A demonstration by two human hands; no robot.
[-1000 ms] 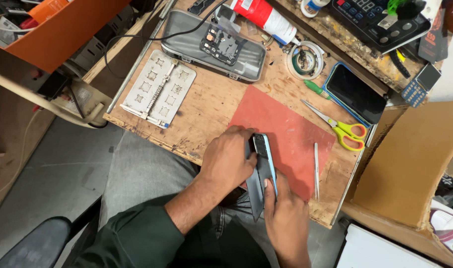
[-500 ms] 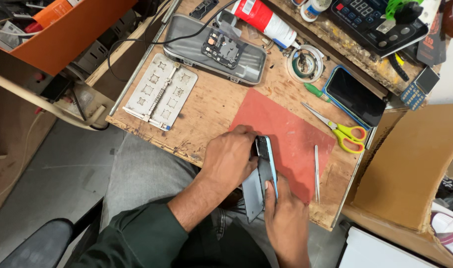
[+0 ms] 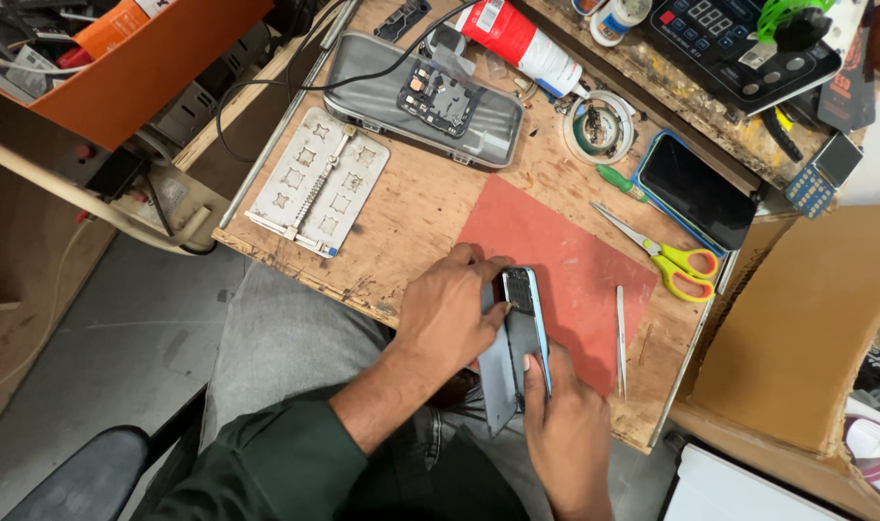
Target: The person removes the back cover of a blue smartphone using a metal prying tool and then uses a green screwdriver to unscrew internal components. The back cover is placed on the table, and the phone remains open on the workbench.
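Wooden bench (image 3: 411,222): both hands, left hand (image 3: 449,318) and right hand (image 3: 565,434), grasp an opened phone (image 3: 522,333); metal tray (image 3: 363,92) holds parts.

A light-blue-edged phone (image 3: 527,328) with dark insides lies on a red mat (image 3: 575,265) atop a speckled brown wooden bench (image 3: 411,217). Nearby: yellow-handled scissors (image 3: 666,256), a black-screened, blue-rimmed second phone (image 3: 695,191), a red-and-white tube (image 3: 522,39), silver tweezers (image 3: 620,338), a dark green sleeve (image 3: 266,463).
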